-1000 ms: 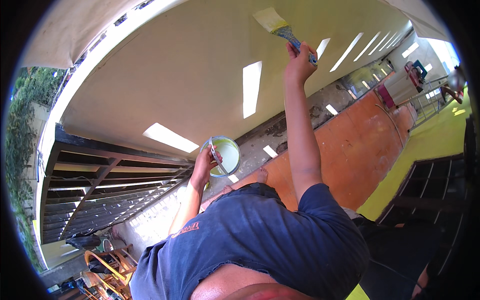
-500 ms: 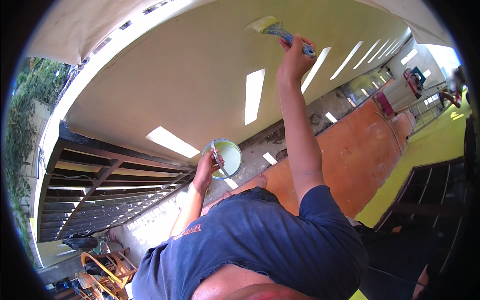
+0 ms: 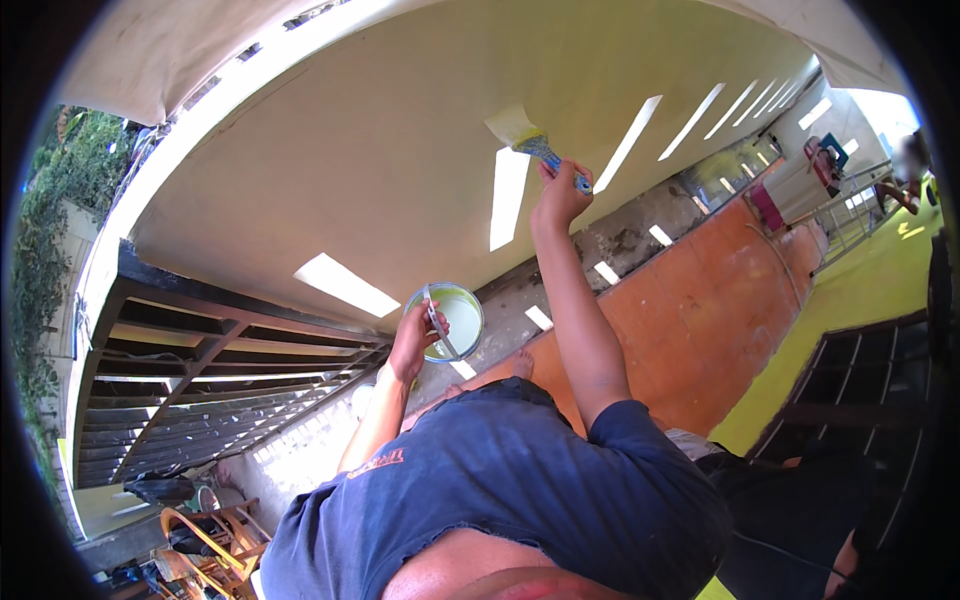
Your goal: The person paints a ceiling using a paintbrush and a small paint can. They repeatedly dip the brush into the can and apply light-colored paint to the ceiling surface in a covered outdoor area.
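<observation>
One dark slatted frame (image 3: 208, 353), left. One left hand (image 3: 410, 345), left of centre, closed on handle of one bucket (image 3: 458, 293); bucket just right of hand, pale paint inside. One brush (image 3: 540, 150), upper centre, gripped by one right hand (image 3: 562, 203); bristles up-left of hand, towards wall (image 3: 390, 150).
</observation>
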### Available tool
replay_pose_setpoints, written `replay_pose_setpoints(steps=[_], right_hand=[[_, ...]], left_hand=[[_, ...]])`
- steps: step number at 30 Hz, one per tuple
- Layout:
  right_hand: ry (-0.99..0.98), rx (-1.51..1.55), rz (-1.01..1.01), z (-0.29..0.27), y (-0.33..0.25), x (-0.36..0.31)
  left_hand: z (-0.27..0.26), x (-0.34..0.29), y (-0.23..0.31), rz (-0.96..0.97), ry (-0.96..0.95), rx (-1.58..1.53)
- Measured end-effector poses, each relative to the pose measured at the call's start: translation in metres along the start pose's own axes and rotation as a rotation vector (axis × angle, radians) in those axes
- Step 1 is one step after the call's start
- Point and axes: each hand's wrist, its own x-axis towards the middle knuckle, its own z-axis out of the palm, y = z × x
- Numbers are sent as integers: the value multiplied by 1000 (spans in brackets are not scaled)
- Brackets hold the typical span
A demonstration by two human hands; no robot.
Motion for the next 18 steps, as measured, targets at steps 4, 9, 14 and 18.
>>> replay_pose_setpoints(steps=[4, 9, 14, 18], right_hand=[[-61, -19, -46, 12, -16, 1], [-274, 195, -227, 90, -87, 6], [-247, 213, -230, 112, -111, -8], [-159, 177, -210, 104, -106, -15]], left_hand=[[-4, -2, 0, 15, -19, -8], [-5, -3, 1, 31, -31, -15], [-8, -5, 3, 38, -31, -19], [-10, -5, 4, 43, -17, -25]])
